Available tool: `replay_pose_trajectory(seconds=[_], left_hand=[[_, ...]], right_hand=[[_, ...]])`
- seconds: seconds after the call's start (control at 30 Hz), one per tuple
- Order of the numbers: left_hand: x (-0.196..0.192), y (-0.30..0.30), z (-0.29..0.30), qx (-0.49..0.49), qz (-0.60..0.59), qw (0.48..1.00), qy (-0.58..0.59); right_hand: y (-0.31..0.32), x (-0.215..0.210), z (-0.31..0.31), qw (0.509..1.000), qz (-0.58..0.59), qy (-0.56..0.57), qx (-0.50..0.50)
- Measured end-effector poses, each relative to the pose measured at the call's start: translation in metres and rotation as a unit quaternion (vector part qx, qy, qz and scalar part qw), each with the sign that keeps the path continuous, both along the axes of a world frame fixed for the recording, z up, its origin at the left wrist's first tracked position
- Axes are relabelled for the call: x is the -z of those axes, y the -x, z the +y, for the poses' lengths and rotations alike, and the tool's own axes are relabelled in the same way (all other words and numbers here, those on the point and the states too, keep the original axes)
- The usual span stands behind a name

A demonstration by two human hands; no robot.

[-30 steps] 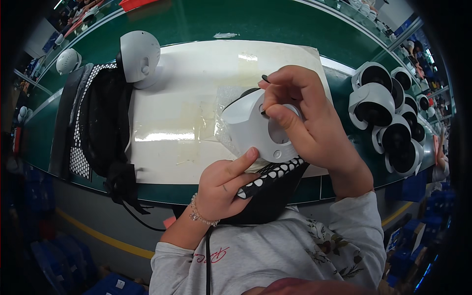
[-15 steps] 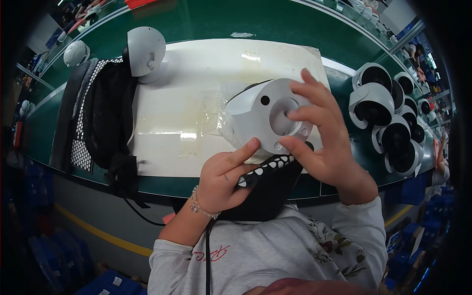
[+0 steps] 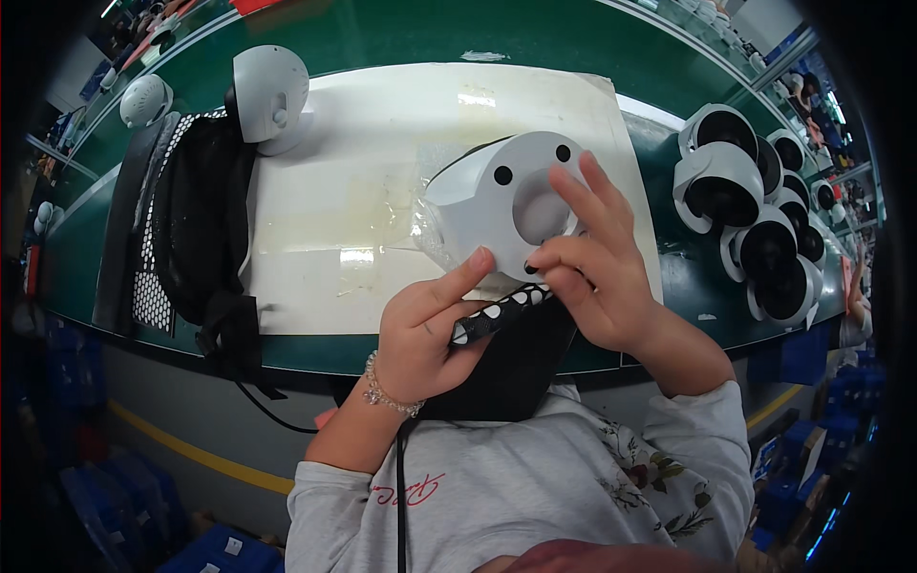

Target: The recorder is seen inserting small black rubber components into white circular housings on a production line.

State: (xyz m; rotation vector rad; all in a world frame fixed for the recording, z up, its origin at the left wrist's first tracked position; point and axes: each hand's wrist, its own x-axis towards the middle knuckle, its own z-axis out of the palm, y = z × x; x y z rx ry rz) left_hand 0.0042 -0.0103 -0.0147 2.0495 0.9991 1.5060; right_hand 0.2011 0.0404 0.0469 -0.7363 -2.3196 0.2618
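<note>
Your right hand (image 3: pixel 602 277), the nearer, pinches a black dot (image 3: pixel 530 268) between narrowed thumb and forefinger at the edge of the white housing (image 3: pixel 482 208), which lies toward eleven o'clock, while your left hand (image 3: pixel 420 329), gripping a dotted strip (image 3: pixel 506 311) angled toward two, crowds its forefinger in at nine, white cameras (image 3: pixel 767 253) well apart near three.

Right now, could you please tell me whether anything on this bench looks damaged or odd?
The white board looks worn: yellowed, wrinkled-looking tape patches its middle. A pale, scuff-like mark behind it breaks the green bench top. The white housing over the board shows no obvious damage.
</note>
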Motion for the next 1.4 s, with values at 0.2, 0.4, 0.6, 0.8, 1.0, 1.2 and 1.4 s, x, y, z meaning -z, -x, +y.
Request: replay_pose_trajectory(seconds=[0.2, 0.4, 0.6, 0.8, 1.0, 1.2, 1.4], left_hand=[[-0.001, -0.002, -0.001, -0.011, -0.012, 1.000, 0.004], [0.000, 0.001, 0.000, -0.006, 0.008, 1.000, 0.001], [0.000, 0.001, 0.001, -0.009, 0.024, 1.000, -0.007], [0.000, 0.000, -0.001, -0.027, 0.033, 0.999, -0.010], [-0.001, -0.001, -0.002, -0.038, 0.034, 0.999, 0.003], [0.002, -0.003, -0.002, -0.046, 0.024, 0.999, -0.008], [0.002, -0.004, -0.002, -0.044, 0.026, 0.999, 0.004]], right_hand=[[-0.008, 0.007, -0.012, 0.963, -0.119, -0.236, 0.058], [0.003, -0.009, -0.016, 0.998, -0.020, -0.056, -0.014], [0.010, -0.011, -0.014, 0.998, -0.039, 0.000, -0.042], [-0.013, -0.004, -0.010, 0.999, 0.048, 0.015, 0.002], [-0.024, 0.000, 0.003, 0.978, 0.119, 0.158, 0.072], [-0.026, 0.000, 0.000, 0.991, 0.053, 0.078, 0.097], [-0.039, 0.009, 0.005, 0.966, -0.056, -0.235, 0.090]])
